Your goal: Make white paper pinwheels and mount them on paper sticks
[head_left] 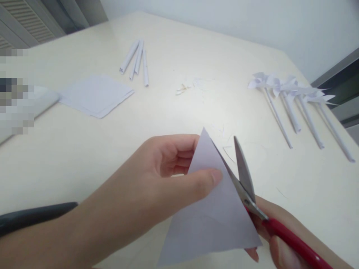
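Note:
My left hand (pixel 171 179) pinches a white sheet of paper folded into a triangle (pixel 207 220), thumb on top and fingers behind. The triangle's tip points away from me. In my right hand (pixel 280 243) is a pair of scissors (pixel 291 235) with red handles. Their blades stand apart, one behind the paper's right edge and the other out to the right of it. Part of the right hand is hidden behind the paper and the handles.
Several paper pinwheels (pixel 303 89) on rolled sticks lie at the right. Rolled paper tubes (pixel 138 58) and stacked paper squares (pixel 97 95) rest at the back left. Paper scraps (pixel 228 153) are scattered mid-table. A dark curved object (pixel 39 216) sits beside my left forearm.

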The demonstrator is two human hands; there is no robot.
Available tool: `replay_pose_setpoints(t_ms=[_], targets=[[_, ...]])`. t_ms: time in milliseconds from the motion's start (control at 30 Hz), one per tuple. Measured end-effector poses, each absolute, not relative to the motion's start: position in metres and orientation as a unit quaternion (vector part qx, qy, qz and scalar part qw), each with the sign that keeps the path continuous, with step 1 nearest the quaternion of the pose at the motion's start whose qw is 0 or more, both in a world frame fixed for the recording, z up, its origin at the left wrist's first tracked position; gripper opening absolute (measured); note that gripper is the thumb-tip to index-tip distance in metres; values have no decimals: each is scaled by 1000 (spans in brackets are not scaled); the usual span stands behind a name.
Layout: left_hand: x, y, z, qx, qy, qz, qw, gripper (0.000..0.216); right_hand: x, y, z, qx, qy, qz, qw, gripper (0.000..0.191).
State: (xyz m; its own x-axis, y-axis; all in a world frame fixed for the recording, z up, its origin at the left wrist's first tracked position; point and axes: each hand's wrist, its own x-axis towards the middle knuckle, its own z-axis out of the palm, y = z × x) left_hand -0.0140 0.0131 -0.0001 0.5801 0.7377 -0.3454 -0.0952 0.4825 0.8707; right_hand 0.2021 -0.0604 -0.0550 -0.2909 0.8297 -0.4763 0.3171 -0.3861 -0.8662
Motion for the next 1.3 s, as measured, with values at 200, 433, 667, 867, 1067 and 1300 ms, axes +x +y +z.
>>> replay_pose_setpoints(t_ms=[200, 433, 667, 867, 1067, 1300], targets=[[-15, 13, -16, 465, 390, 275, 746, 13, 190, -48, -45, -495, -544, 648, 198, 51], [-8, 13, 4, 461, 458, 239, 722, 16, 185, -38, -19, -487, -540, 665, 172, 57], [-6, 15, 15, 450, 479, 221, 721, 15, 182, -32, -20, -466, -539, 681, 169, 55], [-5, 14, 8, 443, 481, 223, 723, 14, 182, -34, -24, -454, -549, 674, 196, 53], [-5, 14, 6, 442, 488, 228, 717, 13, 180, -42, -27, -476, -564, 640, 215, 53], [-6, 15, 6, 431, 479, 218, 733, 13, 178, -36, -21, -481, -567, 642, 187, 52]])
